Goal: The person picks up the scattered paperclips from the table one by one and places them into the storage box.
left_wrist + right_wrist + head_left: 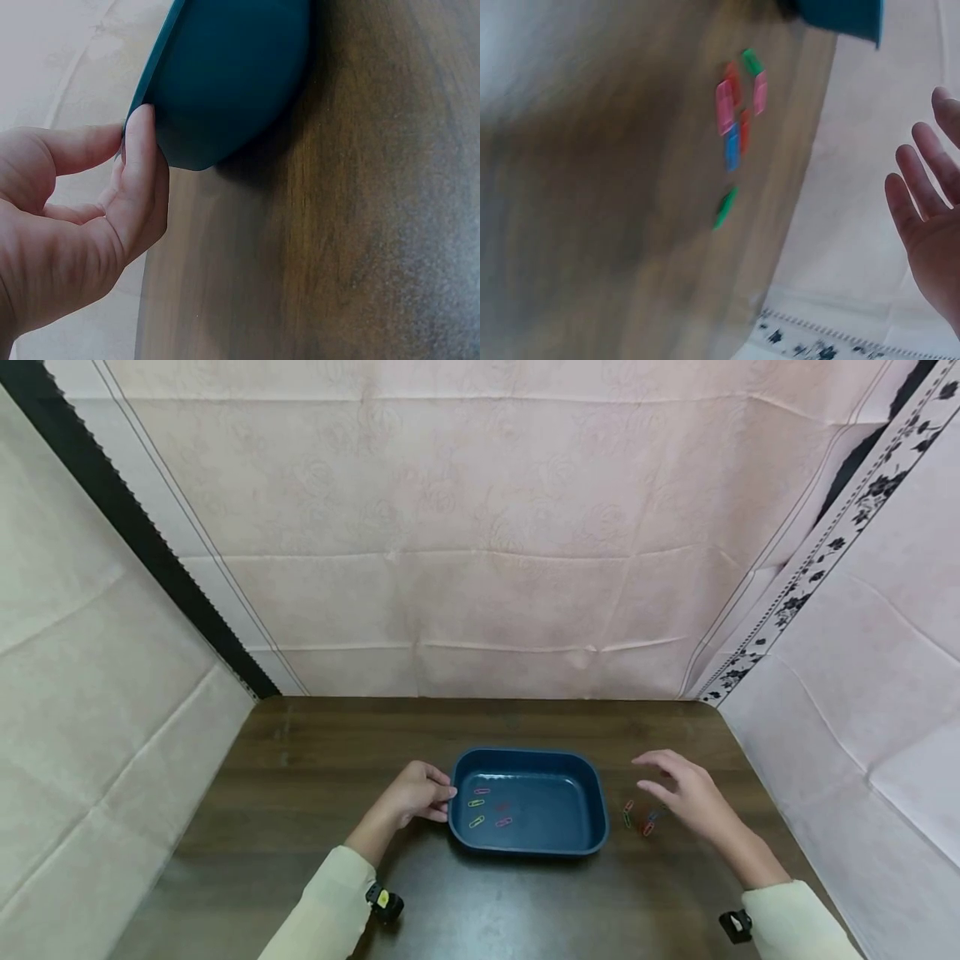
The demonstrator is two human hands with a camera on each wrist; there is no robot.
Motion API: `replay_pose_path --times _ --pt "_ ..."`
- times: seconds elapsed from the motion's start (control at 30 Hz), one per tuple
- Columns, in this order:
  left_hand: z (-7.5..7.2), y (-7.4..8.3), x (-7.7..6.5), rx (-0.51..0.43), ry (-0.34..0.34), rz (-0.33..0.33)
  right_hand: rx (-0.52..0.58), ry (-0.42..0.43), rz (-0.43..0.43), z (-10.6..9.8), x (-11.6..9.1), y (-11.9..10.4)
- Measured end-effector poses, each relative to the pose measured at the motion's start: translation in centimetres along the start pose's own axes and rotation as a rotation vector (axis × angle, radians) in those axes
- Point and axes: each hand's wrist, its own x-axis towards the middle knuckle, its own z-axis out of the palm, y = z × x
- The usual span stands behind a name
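A dark blue rectangular tray [547, 810] stands on the wooden table, and my left hand [420, 793] pinches its left rim between thumb and fingers. Inside it, toward the left, lie several coloured paper clips, among them a yellow paper clip [476, 802] and a pink paper clip [504, 822]. My right hand [690, 793] is held to the right of the tray, fingers apart and holding nothing. Close by on the table is a loose group of paper clips, with a blue paper clip [732, 148], a pink paper clip [724, 107] and a green paper clip [725, 208] among them.
The brown wooden table [330, 743] reaches back to a pale cloth backdrop [480, 527]. Cloth panels flank it on both sides, the right panel [862, 718] bearing a black floral border. Each wrist wears a small black camera.
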Motion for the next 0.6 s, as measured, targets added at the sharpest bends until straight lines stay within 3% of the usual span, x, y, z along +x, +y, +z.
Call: replay_pose_path --times 0.17,0.6 --pt "0.1 -0.1 -0.2 0.007 0.002 0.007 -0.033 0.027 0.03 0.2 -1.3 1.6" --pt "0.0 0.1 -0.2 0.009 -0.01 0.003 -0.051 -0.016 0.103 0.1 -3.1 3.8"
